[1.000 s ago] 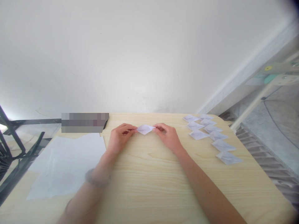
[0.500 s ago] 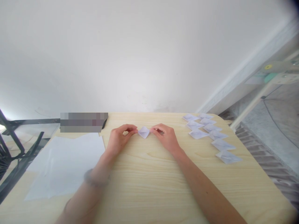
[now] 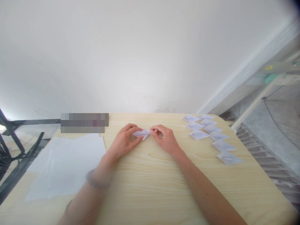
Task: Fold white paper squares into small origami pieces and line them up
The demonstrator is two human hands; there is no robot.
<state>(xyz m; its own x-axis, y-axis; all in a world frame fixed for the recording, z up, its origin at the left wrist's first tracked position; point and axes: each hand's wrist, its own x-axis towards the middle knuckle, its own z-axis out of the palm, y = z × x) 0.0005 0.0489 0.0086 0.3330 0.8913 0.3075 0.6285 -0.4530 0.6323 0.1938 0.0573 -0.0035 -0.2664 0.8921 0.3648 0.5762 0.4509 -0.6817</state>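
A small folded white paper piece (image 3: 143, 133), diamond-like in outline with a crease along its middle, is between my two hands near the table's back. My left hand (image 3: 127, 137) has its fingers over the paper's upper edge and its thumb at the lower edge, gripping the left part. My right hand (image 3: 163, 136) pinches the right tip between thumb and forefinger. Fingers partly hide both ends of the paper.
Several similar folded paper pieces (image 3: 227, 158) lie in two rows at the right of the wooden table (image 3: 150, 187). White paper sheets (image 3: 63, 165) lie at the left. A blurred-out dark object (image 3: 83, 123) stands at the back left, by the wall (image 3: 145, 56).
My left hand has shifted right, from pinching the paper's left tip to spanning more of its body. The right hand keeps its pinch on the right tip, almost unmoved.
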